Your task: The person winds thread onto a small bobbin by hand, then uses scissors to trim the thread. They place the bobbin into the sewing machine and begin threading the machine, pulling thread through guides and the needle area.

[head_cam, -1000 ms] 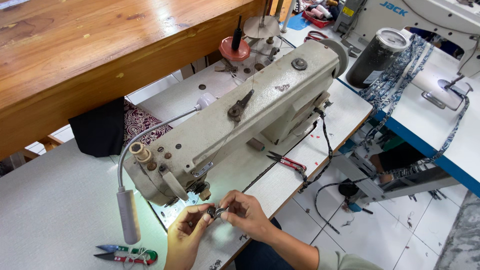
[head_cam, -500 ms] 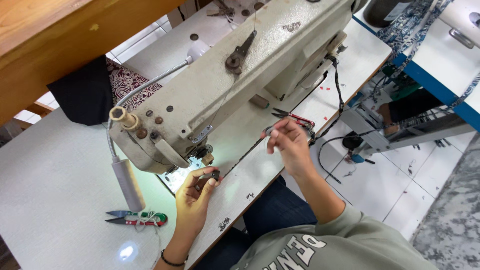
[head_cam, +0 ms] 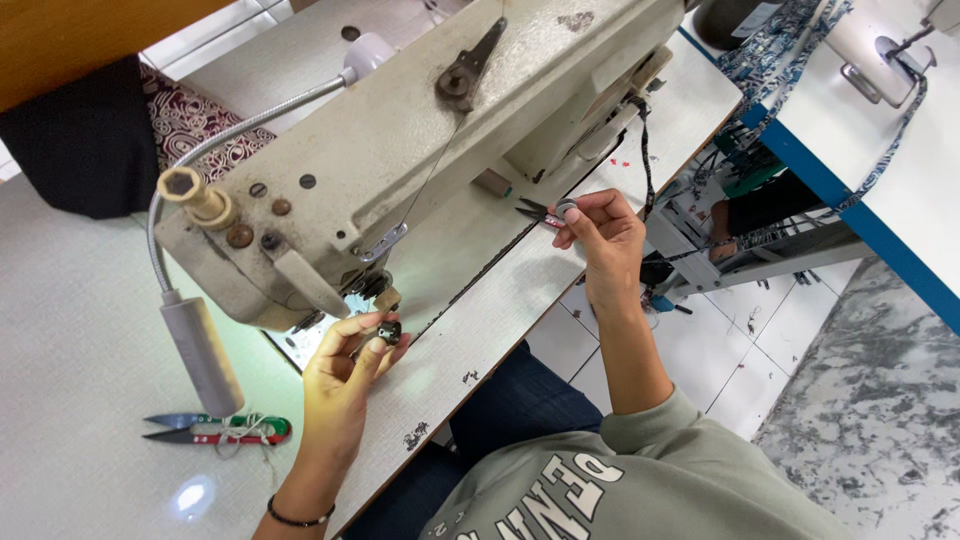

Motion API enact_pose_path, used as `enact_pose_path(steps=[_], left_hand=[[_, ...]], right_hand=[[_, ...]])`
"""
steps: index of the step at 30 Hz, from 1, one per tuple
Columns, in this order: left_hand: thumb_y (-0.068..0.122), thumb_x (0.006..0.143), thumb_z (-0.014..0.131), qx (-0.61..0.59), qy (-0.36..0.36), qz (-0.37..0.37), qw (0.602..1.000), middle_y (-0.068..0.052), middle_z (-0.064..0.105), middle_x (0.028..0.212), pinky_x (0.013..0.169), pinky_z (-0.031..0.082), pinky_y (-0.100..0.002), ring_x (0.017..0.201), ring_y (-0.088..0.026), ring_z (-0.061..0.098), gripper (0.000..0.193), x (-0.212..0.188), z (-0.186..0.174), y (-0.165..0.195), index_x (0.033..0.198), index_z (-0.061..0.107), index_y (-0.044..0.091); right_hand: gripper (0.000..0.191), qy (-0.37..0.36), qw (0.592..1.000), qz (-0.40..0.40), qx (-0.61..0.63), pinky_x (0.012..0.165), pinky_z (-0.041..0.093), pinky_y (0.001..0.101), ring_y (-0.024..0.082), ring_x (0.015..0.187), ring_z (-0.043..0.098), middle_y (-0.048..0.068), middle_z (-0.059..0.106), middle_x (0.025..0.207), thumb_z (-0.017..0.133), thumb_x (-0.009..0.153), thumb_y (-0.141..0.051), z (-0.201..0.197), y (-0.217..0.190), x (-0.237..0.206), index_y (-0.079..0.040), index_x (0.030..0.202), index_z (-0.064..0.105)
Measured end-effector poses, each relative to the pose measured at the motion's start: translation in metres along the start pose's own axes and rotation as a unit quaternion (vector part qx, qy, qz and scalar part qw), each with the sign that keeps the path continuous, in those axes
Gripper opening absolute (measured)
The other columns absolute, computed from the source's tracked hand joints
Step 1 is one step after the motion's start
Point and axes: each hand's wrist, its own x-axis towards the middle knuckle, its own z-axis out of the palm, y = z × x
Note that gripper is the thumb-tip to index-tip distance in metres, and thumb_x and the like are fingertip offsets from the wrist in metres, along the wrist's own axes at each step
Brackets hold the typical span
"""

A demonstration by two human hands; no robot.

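While the left hand [head_cam: 345, 375] pinches a bobbin case [head_cam: 388, 332], right hand [head_cam: 600, 235] — fingers closed — grips a bobbin [head_cam: 566, 209].

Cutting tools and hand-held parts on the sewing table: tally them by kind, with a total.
Thread snips with red-green handle: 1
Red-handled small scissors: 1
Small black bobbin case in left hand: 1
Small silver round bobbin in right hand: 1
Total: 4
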Motion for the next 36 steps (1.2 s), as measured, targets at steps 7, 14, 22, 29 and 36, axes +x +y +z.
enact_pose_path(steps=[7,14,22,29,36], left_hand=[[0.012,0.1,0.061,-0.076,-0.041,-0.072,0.994,-0.014,0.069,0.123,0.103,0.057,-0.039,0.108,-0.025,0.071,0.026,0.002,-0.001,0.0,0.123,0.062,0.0],[0.015,0.099,0.058,-0.118,-0.021,-0.124,0.985,-0.015,0.07,0.126,0.102,0.055,-0.038,0.107,-0.024,0.07,0.031,-0.002,-0.007,0.002,0.126,0.062,0.0],[0.013,0.097,0.055,-0.074,-0.001,-0.159,0.984,-0.017,0.068,0.128,0.1,0.057,-0.039,0.107,-0.025,0.072,0.033,0.001,-0.011,-0.014,0.126,0.062,-0.002],[0.013,0.097,0.056,-0.045,-0.008,-0.161,0.986,-0.018,0.068,0.127,0.098,0.058,-0.037,0.106,-0.025,0.071,0.032,0.002,-0.017,-0.033,0.125,0.062,-0.002],[0.012,0.097,0.057,-0.055,-0.025,-0.163,0.985,-0.018,0.068,0.128,0.097,0.059,-0.038,0.106,-0.025,0.071,0.032,0.003,-0.019,-0.034,0.126,0.062,-0.001]], right_hand=[[0.014,-0.059,0.998,0.008,-0.015,0.067,0.054,0.0268,0.013,0.07,0.066,0.013,0.074,0.094,0.074,0.096,-0.008,0.013,0.017,-0.004,0.0,0.105,0.066],[0.012,0.165,0.967,-0.191,-0.021,0.068,0.056,0.0284,0.014,0.074,0.068,0.01,0.074,0.098,0.072,0.103,-0.007,-0.074,-0.009,0.055,-0.002,0.112,0.065],[0.015,0.127,0.975,-0.063,-0.173,0.074,0.064,0.0297,0.019,0.09,0.078,0.011,0.075,0.098,0.07,0.096,-0.008,-0.134,-0.015,0.176,0.001,0.106,0.065],[0.017,0.058,0.96,-0.075,-0.264,0.065,0.06,0.0274,0.016,0.076,0.075,0.012,0.077,0.088,0.073,0.09,-0.004,-0.104,-0.023,0.215,0.006,0.103,0.072],[0.016,0.094,0.896,-0.139,-0.41,0.068,0.057,0.03,0.016,0.073,0.075,0.013,0.078,0.085,0.075,0.088,-0.006,-0.089,-0.017,0.217,0.002,0.101,0.078]])
